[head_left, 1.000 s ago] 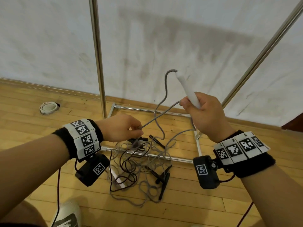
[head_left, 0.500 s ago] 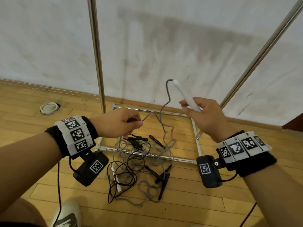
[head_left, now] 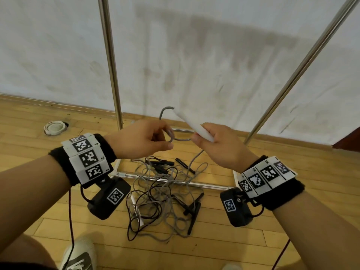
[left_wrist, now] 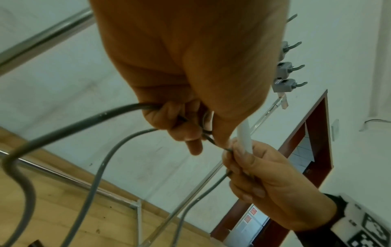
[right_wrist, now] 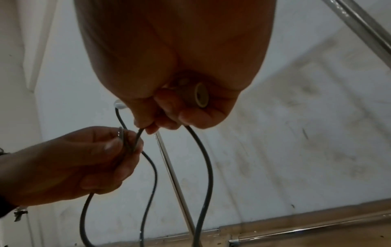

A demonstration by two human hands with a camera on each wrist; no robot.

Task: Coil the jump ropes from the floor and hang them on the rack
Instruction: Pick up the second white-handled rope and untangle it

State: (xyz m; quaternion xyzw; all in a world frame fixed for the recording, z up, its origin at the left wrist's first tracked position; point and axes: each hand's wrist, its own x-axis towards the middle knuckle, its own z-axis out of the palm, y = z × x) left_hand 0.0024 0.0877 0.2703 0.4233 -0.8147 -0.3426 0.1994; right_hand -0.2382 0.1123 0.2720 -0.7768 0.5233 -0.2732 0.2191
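Handle [head_left: 191,124]: white. Held rope [head_left: 194,158]: grey. Floor ropes [head_left: 155,199]: grey and black. Wristbands [head_left: 87,158]: black-and-white square markers.

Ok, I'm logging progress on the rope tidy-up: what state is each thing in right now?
Left hand: pinches a loop of grey rope.
Right hand: grips the white handle.
White handle: lifted, tilted.
Grey rope: partly raised, trailing to the floor.
Rope pile: tangled, uncoiled on the floor.
Rack: no rope visible on it.
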